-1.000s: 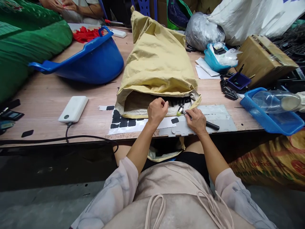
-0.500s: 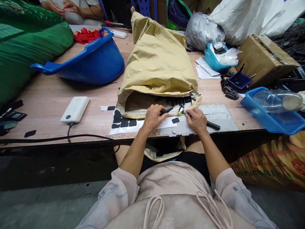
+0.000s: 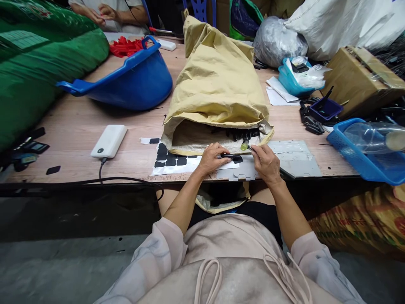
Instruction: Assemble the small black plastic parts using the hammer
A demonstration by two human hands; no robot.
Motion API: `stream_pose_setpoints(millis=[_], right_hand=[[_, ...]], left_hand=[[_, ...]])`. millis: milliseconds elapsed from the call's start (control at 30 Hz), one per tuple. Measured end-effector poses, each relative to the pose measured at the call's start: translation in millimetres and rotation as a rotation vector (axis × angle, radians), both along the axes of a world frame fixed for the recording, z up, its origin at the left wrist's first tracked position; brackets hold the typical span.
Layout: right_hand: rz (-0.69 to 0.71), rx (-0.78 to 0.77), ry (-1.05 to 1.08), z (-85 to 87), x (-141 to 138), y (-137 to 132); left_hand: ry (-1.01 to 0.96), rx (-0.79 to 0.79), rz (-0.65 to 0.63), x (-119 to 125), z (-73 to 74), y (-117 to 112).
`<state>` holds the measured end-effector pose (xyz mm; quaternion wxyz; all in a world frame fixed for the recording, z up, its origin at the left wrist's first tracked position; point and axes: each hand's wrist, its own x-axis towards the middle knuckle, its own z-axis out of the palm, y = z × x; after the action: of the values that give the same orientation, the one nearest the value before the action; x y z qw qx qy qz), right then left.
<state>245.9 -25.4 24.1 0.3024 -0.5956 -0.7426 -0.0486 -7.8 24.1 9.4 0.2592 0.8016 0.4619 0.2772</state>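
My left hand (image 3: 212,159) is closed on a slim black plastic piece (image 3: 230,156), held just above the table edge. Below that piece lies a black sticker (image 3: 237,159) on a white strip. In my closed right hand (image 3: 266,164) is a small hammer (image 3: 245,144) with a yellow-green face; its black handle (image 3: 287,173) sticks out to the right below the palm. The hammer's head is by the mouth of a yellow sack (image 3: 221,88), where several black pieces (image 3: 238,134) lie inside. A sheet of black stickers (image 3: 171,160) is left of my left hand.
A blue basin (image 3: 133,80) and a white power bank (image 3: 109,141) with a cable stand to the left. At right are a blue basket (image 3: 348,158), a purple tray (image 3: 325,110) and a cardboard box (image 3: 357,80). Another person's hands (image 3: 101,14) show at the far left.
The view has shifted slightly, so the table things appear further right. The black piece in my left hand has turned level and come down over the sticker. My right hand has tilted the hammer.
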Motion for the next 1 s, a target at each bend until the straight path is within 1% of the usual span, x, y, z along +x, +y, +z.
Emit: stream_pose_setpoints(millis=[67,133,200,267,400,567,667,800,1000], right_hand=[[0.052,0.002,0.112,7.9,-10,-7],[0.114,-0.031,0.206,14.1,-20,-12],[0.161,-0.072,0.272,16.6,-27,-16],[0.189,-0.102,0.305,15.6,-32,-17],[0.206,-0.126,0.290,12.2,-37,-18],[0.205,-0.105,0.241,16.5,-44,-20],[0.221,-0.094,0.165,15.0,-47,-21],[0.210,-0.143,0.054,11.8,-46,-22],[0.153,-0.098,0.133,17.2,-39,-23]], left_hand=[[0.011,-0.001,-0.006,0,-0.2,0],[0.024,-0.004,-0.004,1,0.1,-1],[0.037,-0.009,0.001,2,0.8,-1],[0.050,-0.017,0.005,3,1.0,-1],[0.073,-0.034,0.024,4,-0.5,1],[0.065,-0.056,0.026,4,-1.3,2],[0.065,-0.056,0.025,5,0.1,1],[0.057,-0.052,0.021,6,1.5,1],[0.048,-0.061,0.031,5,0.3,2]])
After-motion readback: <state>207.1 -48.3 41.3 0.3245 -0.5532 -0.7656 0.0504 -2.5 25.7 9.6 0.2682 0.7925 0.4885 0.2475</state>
